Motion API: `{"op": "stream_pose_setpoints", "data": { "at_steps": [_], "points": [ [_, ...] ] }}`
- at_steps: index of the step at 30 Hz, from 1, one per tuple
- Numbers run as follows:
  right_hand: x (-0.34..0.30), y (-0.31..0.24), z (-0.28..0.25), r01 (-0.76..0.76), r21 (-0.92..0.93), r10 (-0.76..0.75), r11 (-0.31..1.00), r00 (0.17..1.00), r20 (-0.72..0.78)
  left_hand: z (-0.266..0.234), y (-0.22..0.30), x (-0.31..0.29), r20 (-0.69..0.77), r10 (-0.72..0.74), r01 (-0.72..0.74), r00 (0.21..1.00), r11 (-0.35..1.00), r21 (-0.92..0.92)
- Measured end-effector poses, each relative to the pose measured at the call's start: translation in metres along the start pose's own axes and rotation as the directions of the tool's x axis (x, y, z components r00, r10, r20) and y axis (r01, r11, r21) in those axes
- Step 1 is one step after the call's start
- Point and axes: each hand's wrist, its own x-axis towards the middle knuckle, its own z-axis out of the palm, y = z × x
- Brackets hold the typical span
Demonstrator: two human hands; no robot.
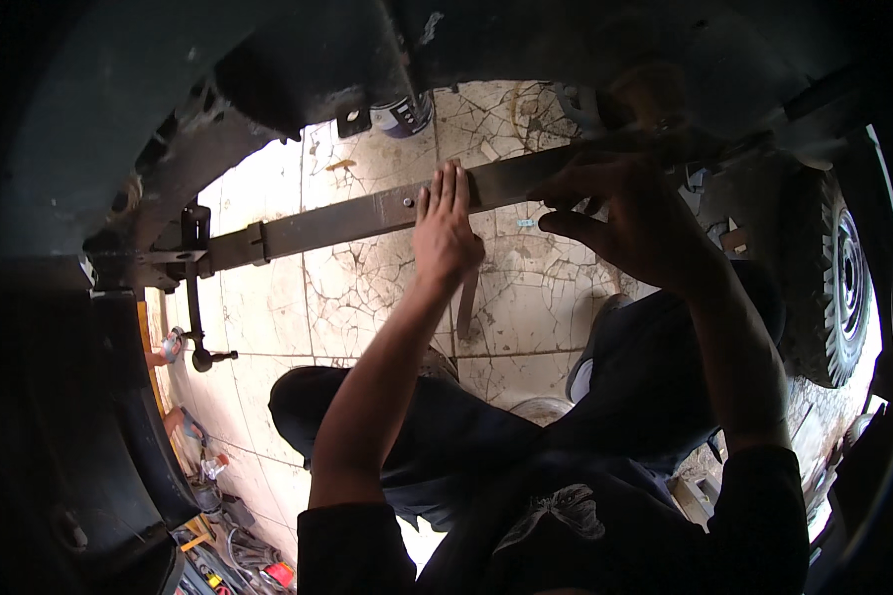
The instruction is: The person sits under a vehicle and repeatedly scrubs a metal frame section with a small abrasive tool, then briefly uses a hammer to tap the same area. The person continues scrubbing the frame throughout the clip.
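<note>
A long, flat steel leaf spring (337, 221) runs across in front of me, with a clamp band (258, 243) and a small bolt head (408, 202) on it. My left hand (446, 236) lies on its middle, fingers stretched flat over the face. A narrow, dark flat strip (465, 309) shows below that hand; I cannot tell whether it hangs or lies on the floor. Close to the spring's right part is my right hand (620, 213), in shadow. Its fingers are bent and the thumb stands apart from them, with nothing visible between.
Dark vehicle bodywork (526, 40) spans the top. A tyre (819, 278) stands at right. A paint can (403, 116) sits on the cracked tile floor (357, 297) beyond the spring. A linkage arm (198, 317) hangs at left, and assorted tools (233, 550) lie lower left.
</note>
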Motion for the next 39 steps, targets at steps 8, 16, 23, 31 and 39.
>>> {"op": "stream_pose_setpoints", "data": {
  "at_steps": [8, 16, 23, 31, 39],
  "points": [
    [0.005, -0.002, 0.000, 0.036, -0.040, -0.036, 0.999, 0.999, -0.011, 0.018, 0.017, -0.030, -0.041, 0.116, -0.118, 0.992, 0.992, -0.051],
    [0.011, -0.007, 0.000, 0.148, -0.131, -0.162, 0.980, 0.981, -0.107, -0.006, -0.007, -0.016, 0.040, 0.138, -0.140, 0.990, 0.989, 0.058],
    [0.023, 0.000, 0.008, 0.155, -0.027, -0.158, 0.987, 0.979, -0.127, 0.004, 0.007, -0.041, 0.041, 0.215, -0.216, 0.976, 0.976, 0.014],
    [0.020, -0.016, 0.005, 0.110, -0.004, -0.109, 0.994, 0.987, -0.120, -0.011, -0.023, -0.016, 0.104, 0.103, -0.126, 0.989, 0.961, 0.245],
    [0.023, 0.004, 0.013, 0.097, -0.058, -0.099, 0.994, 0.994, -0.043, 0.000, 0.015, -0.040, 0.092, 0.155, -0.158, 0.984, 0.987, 0.034]
  ]
}}
